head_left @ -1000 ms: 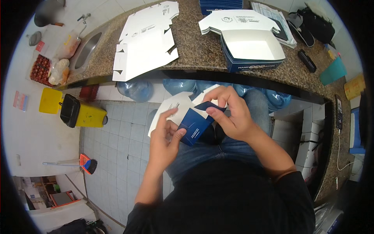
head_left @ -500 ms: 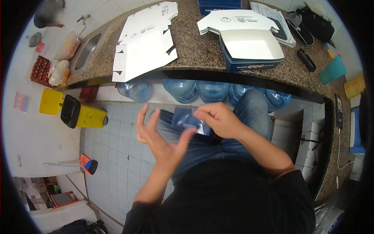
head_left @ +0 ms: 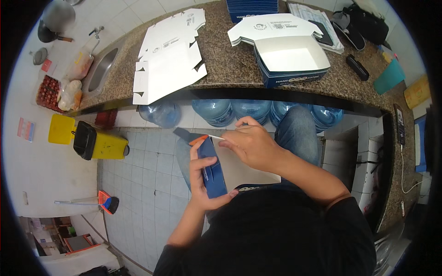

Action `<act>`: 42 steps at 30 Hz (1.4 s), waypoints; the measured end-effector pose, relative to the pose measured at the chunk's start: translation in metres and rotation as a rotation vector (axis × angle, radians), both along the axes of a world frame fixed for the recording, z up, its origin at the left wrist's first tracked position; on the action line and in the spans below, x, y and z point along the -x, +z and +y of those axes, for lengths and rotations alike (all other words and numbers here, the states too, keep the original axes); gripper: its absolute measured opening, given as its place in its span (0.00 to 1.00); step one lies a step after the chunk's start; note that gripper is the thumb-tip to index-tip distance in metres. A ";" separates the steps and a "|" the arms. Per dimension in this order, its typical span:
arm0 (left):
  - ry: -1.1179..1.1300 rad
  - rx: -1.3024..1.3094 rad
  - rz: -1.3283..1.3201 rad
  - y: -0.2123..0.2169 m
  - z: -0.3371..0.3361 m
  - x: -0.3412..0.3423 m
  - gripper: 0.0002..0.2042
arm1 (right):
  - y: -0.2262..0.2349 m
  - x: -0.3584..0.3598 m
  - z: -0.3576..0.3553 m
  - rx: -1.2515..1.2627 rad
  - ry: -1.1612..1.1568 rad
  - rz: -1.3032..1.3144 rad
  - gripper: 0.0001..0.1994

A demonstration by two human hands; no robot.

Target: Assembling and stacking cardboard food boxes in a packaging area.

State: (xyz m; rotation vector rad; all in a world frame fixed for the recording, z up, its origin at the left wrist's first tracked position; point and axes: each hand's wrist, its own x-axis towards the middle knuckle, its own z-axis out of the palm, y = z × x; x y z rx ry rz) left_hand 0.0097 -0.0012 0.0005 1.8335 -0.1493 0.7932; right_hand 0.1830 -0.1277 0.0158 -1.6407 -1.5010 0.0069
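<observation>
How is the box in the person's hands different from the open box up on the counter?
The box in the hands is only partly folded, its white inside panel spread flat; the open box on the counter is fully shaped, with standing walls. The left hand and right hand grip the first; nothing touches the second, which rests on the stone counter. The held one tilts; the counter one sits level. Both are dark blue outside and white inside.

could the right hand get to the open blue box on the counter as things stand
Probably yes. The right hand rests on the carton that the left hand holds over the lap; the open blue box sits near the counter edge straight ahead, with nothing between.
</observation>
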 end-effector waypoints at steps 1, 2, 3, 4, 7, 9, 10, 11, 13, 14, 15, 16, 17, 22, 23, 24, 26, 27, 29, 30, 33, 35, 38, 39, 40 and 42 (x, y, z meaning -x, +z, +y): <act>0.000 -0.001 0.002 0.000 0.001 0.004 0.43 | 0.001 0.001 0.000 -0.063 -0.025 0.004 0.07; 0.038 -0.026 -0.014 0.000 0.000 0.008 0.42 | 0.002 0.001 0.000 -0.125 -0.051 0.007 0.07; 0.074 -0.051 -0.031 0.001 0.001 0.009 0.42 | 0.004 -0.003 -0.005 -0.125 -0.054 0.007 0.07; 0.072 -0.051 -0.031 0.003 0.001 0.009 0.42 | 0.007 -0.009 -0.016 -0.013 -0.070 -0.038 0.07; 0.072 -0.038 -0.104 0.016 0.001 0.003 0.39 | 0.006 -0.012 -0.025 -0.010 -0.126 -0.161 0.09; 0.062 -0.141 -0.152 0.018 0.005 0.005 0.39 | 0.013 -0.013 -0.025 -0.115 -0.192 -0.258 0.12; 0.096 -0.254 -0.198 0.019 0.008 0.008 0.40 | 0.027 -0.007 -0.020 -0.203 -0.314 -0.174 0.16; 0.154 -0.323 -0.287 0.023 0.010 0.004 0.43 | 0.039 -0.007 -0.023 -0.290 -0.443 -0.091 0.19; 0.206 -0.382 -0.406 0.026 0.007 0.003 0.45 | 0.063 -0.016 -0.042 -0.103 -0.464 0.096 0.23; 0.227 0.023 -0.200 0.027 -0.001 0.012 0.47 | 0.074 -0.019 -0.050 0.085 -0.452 0.316 0.26; 0.233 0.423 0.018 0.028 -0.005 0.015 0.50 | 0.079 -0.031 -0.052 0.072 -0.390 0.383 0.27; 0.213 0.434 -0.003 0.036 -0.008 0.004 0.50 | 0.083 -0.041 -0.054 0.073 -0.407 0.357 0.27; 0.225 0.175 -0.172 0.055 -0.011 -0.017 0.50 | 0.088 -0.051 -0.055 -0.006 -0.429 0.262 0.27; 0.018 0.285 -0.550 0.103 -0.022 -0.150 0.41 | 0.132 -0.154 -0.070 0.054 -0.742 0.051 0.27; 0.045 0.240 -0.307 0.093 -0.006 -0.172 0.35 | 0.133 -0.186 -0.079 0.120 -0.824 -0.026 0.27; 0.083 0.186 -0.066 0.083 0.014 -0.190 0.30 | 0.132 -0.220 -0.082 0.213 -0.827 -0.092 0.27; 0.112 -0.017 0.234 0.064 0.030 -0.230 0.28 | 0.111 -0.256 -0.085 0.312 -0.821 -0.172 0.28; 0.115 -0.010 0.224 0.059 0.029 -0.241 0.28 | 0.099 -0.270 -0.088 0.373 -0.836 -0.230 0.28; 0.133 -0.251 0.294 0.054 0.026 -0.249 0.22 | 0.100 -0.274 -0.086 0.435 -0.835 -0.296 0.28; 0.143 -0.244 0.291 0.053 0.031 -0.254 0.22 | 0.099 -0.275 -0.085 0.522 -0.857 -0.280 0.28; 0.169 -0.419 0.292 0.053 0.044 -0.260 0.21 | 0.101 -0.276 -0.090 0.606 -0.846 -0.305 0.27; 0.097 -0.341 0.312 0.055 0.046 -0.260 0.18 | 0.104 -0.270 -0.091 0.594 -0.827 -0.343 0.24; -0.038 -0.167 0.355 0.060 0.042 -0.257 0.13 | 0.107 -0.274 -0.085 0.694 -0.840 -0.279 0.30; -0.036 -0.164 0.356 0.053 0.041 -0.260 0.13 | 0.104 -0.272 -0.084 0.695 -0.837 -0.280 0.30; -0.064 -0.066 0.371 0.042 0.041 -0.262 0.11 | 0.101 -0.269 -0.081 0.650 -0.876 -0.270 0.30; -0.093 0.037 0.388 0.033 0.031 -0.263 0.10 | 0.099 -0.267 -0.080 0.611 -0.913 -0.259 0.29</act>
